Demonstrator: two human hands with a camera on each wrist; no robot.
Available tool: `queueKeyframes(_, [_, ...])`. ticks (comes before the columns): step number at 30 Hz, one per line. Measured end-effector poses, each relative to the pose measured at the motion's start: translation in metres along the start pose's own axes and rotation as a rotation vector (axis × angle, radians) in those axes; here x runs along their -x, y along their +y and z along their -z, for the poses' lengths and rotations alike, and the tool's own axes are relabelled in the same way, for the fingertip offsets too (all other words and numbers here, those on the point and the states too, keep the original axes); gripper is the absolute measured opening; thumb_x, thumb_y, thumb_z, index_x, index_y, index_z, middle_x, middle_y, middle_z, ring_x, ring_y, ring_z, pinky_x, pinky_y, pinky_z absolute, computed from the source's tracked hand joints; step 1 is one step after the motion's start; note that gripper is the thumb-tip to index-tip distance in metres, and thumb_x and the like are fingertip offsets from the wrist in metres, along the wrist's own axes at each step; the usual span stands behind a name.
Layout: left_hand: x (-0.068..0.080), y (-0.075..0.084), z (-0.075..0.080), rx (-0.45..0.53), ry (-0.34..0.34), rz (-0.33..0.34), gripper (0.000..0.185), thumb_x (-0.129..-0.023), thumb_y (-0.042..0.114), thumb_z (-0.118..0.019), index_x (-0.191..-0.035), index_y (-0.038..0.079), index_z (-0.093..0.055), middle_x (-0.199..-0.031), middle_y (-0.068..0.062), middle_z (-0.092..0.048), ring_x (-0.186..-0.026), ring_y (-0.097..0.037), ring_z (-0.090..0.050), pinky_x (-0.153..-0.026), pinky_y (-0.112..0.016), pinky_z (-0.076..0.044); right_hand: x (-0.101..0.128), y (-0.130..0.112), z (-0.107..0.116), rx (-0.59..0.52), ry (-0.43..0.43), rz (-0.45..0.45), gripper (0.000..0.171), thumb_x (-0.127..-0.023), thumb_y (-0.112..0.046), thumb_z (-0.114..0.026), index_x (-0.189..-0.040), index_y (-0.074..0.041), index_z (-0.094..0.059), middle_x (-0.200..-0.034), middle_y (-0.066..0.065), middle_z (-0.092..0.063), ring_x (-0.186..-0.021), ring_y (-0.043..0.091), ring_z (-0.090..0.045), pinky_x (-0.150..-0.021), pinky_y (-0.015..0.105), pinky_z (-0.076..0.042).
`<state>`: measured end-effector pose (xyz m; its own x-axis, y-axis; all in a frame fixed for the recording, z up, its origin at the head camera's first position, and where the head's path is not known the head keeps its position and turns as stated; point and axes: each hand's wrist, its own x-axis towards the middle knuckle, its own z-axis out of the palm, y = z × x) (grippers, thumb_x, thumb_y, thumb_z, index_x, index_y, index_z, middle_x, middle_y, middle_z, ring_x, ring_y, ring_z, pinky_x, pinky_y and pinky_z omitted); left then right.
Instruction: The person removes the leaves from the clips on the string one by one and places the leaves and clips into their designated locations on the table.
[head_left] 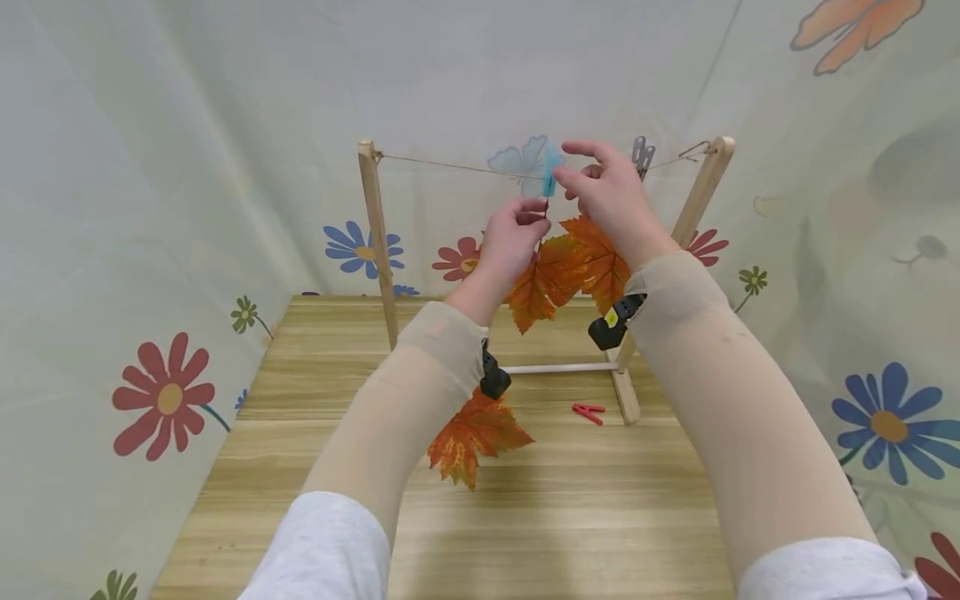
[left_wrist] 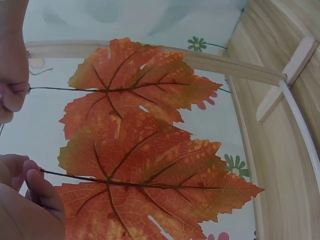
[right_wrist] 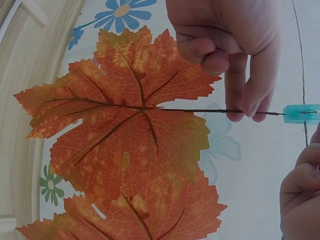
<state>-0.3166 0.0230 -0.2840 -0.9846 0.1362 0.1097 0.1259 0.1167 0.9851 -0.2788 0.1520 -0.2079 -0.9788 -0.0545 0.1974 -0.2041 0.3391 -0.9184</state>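
the right hand (head_left: 611, 196) is raised to the string (head_left: 450, 167), its thumb and forefinger pinching the blue clothespin (head_left: 551, 171) that sits on the line. just below and to the left, the left hand (head_left: 513, 237) pinches the thin dark stem of an orange maple leaf (head_left: 543, 283), holding that stem up toward the pin. the stem's long axis runs straight up from the leaf blade to the pin's mouth, so the pin lies directly above the left hand's fingertips; in the right wrist view the stem tip (right_wrist: 270, 113) meets the pin's end, though whether the pin actually grips it is hard to make out. a 2nd orange leaf (head_left: 600, 254) hangs just beside the 1st, overlapping it, and its stem top is hidden behind the right hand. the string spans 2 wooden posts (head_left: 375, 242) of a small rack standing on the worktop (head_left: 570, 500). a grey clothespin (head_left: 642, 155) sits on the line nearer the right post. on the worktop lie a 3rd leaf (head_left: 472, 437), partly covered by the left forearm, and a red clothespin (head_left: 588, 412).
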Motion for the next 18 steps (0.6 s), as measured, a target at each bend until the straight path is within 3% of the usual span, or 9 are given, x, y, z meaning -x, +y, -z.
queueKeyframes(5, [-0.001, -0.002, 0.000, -0.026, 0.013, -0.019, 0.021, -0.084, 0.021, -0.057, -0.104, 0.018, -0.058, -0.096, 0.002, -0.056, -0.081, -0.015, -0.052, -0.058, -0.025, -0.046, -0.003, -0.005, -0.004, 0.025, -0.010, 0.000, 0.043, -0.082, -0.034, -0.057, -0.123, -0.025, -0.047, -0.078, 0.008, -0.052, -0.048, 0.016, -0.035, -0.047, 0.026, -0.034])
queueKeyframes(12, [0.001, -0.002, -0.004, -0.011, -0.008, -0.028, 0.023, -0.084, 0.022, -0.057, -0.107, 0.017, -0.056, -0.094, 0.000, -0.057, -0.046, -0.023, -0.043, -0.048, -0.027, -0.044, -0.006, -0.008, -0.007, 0.055, 0.004, -0.021, 0.043, -0.082, -0.035, -0.056, -0.123, -0.026, -0.047, -0.082, 0.010, -0.052, -0.045, 0.016, -0.033, -0.045, 0.026, -0.033])
queueKeyframes(18, [0.002, -0.002, -0.003, 0.010, -0.010, -0.031, 0.019, -0.085, 0.021, -0.055, -0.103, 0.016, -0.054, -0.094, -0.002, -0.055, -0.050, -0.022, -0.044, -0.050, -0.026, -0.043, -0.015, -0.006, -0.007, 0.078, -0.014, -0.021, 0.041, -0.080, -0.036, -0.058, -0.120, -0.026, -0.050, -0.081, 0.009, -0.053, -0.048, 0.016, -0.036, -0.044, 0.026, -0.033])
